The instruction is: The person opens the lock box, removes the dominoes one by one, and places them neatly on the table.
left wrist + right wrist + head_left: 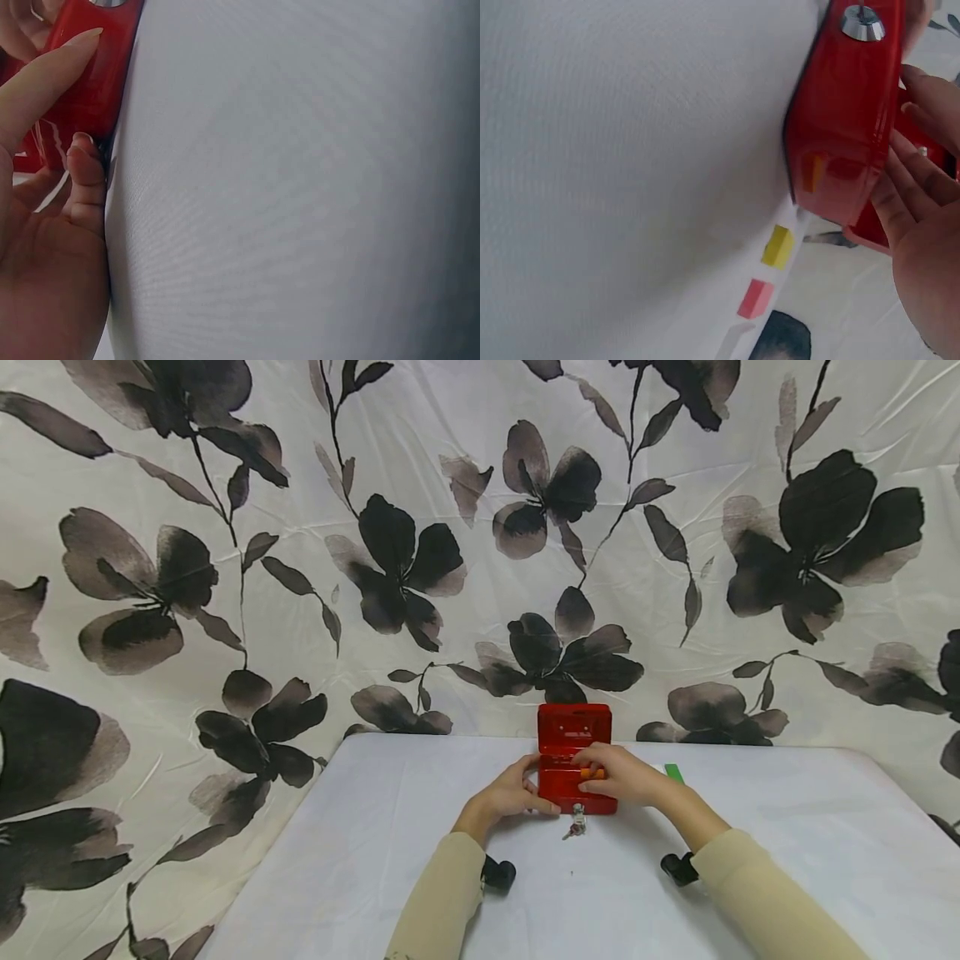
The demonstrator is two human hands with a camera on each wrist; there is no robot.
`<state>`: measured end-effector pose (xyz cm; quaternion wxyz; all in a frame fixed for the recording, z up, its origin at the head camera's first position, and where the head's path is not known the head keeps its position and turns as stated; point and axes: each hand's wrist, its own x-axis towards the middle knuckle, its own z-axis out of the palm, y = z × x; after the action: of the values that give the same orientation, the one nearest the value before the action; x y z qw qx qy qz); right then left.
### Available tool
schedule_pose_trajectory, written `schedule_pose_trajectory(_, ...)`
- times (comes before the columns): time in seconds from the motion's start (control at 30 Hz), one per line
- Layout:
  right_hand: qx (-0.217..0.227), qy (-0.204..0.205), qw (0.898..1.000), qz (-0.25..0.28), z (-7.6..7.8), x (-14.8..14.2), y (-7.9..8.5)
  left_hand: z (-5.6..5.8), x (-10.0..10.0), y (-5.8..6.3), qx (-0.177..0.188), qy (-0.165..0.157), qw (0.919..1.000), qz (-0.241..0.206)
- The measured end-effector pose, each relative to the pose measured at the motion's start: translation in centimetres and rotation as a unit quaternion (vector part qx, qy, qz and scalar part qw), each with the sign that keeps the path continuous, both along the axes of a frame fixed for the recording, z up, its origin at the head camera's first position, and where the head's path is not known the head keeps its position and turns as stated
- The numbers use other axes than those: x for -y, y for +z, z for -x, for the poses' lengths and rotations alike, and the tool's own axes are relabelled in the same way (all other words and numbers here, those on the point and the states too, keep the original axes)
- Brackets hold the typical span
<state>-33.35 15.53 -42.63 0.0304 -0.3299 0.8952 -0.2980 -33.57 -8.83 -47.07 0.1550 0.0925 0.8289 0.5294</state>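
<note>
A red cash box [578, 803] stands on the table with its lid [574, 720] raised toward the back. A small bunch of keys [576, 824] hangs from the round silver lock [863, 24] on its front. My left hand [510, 789] holds the box's left end, thumb along the front face and the other fingers around the side. Over the box's open inside, my right hand [622, 774] pinches a small orange block [592, 773] between thumb and fingers. That block is partly covered by the fingers in the head view and hidden in the right wrist view.
To the right of the box, a yellow block [778, 247] and a pink block [755, 298] lie near the table's back edge. Behind my right forearm is a green piece [673, 772]. A flower-patterned cloth [420, 677] hangs behind the white table [360, 860].
</note>
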Motion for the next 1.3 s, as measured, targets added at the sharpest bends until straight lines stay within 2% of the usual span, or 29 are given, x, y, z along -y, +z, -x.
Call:
schedule_pose_trajectory(0.3,0.020,0.021,1.000,0.001,1.2,1.2,-1.1,0.4,0.1,-0.1,0.006,-0.007,0.9999,-0.012)
schedule_pose_trajectory(0.67,0.000,0.050,0.999,-0.005,2.4,1.4,-1.7,0.5,0.1,-0.3,0.005,-0.016,0.9998,-0.014)
schedule_pose_trajectory(0.9,0.014,0.039,0.999,-0.012,2.7,2.5,-1.8,0.6,0.2,-0.3,0.007,-0.014,0.9994,-0.030)
schedule_pose_trajectory(1.1,0.037,0.019,0.999,-0.015,2.7,3.3,-2.2,0.5,0.2,-0.2,0.000,-0.016,0.9997,-0.018)
schedule_pose_trajectory(1.3,0.033,0.018,0.999,-0.012,2.8,3.4,-2.5,0.4,0.2,-0.2,-0.001,-0.019,0.9997,-0.014)
